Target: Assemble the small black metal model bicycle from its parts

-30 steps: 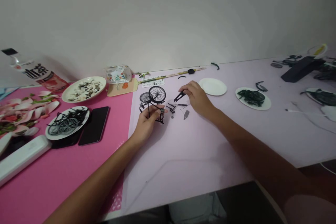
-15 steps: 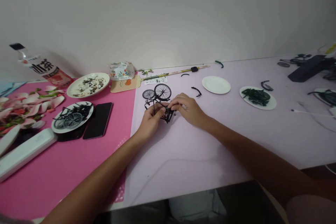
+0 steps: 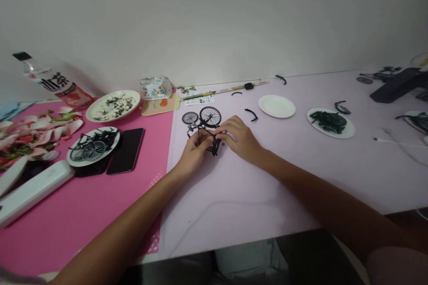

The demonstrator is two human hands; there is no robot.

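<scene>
A small black model bicycle (image 3: 210,117) stands tilted on the pale table sheet, its spoked wheel pointing away from me. My left hand (image 3: 197,146) is closed around its dark frame, thumb on top. From the other side, my right hand (image 3: 238,136) pinches at the same frame, thumb and index finger together; any small part between them is hidden. A second, greyer wheel (image 3: 190,118) shows just left of the bicycle's wheel. Close to my right fingertips lies a tiny dark piece (image 3: 223,144).
Left, on pink: a plate of black bicycle parts (image 3: 76,160), a phone (image 3: 126,151), a bowl (image 3: 88,113), a bottle (image 3: 62,82) and petals (image 3: 36,131). Right: a white plate (image 3: 277,106), a plate of dark green parts (image 3: 347,131), a curved black part (image 3: 251,115).
The view has shifted slightly. Both hands stay at the bicycle frame, with the right fingers shifted only a little; the bicycle's wheel appears slightly turned.
</scene>
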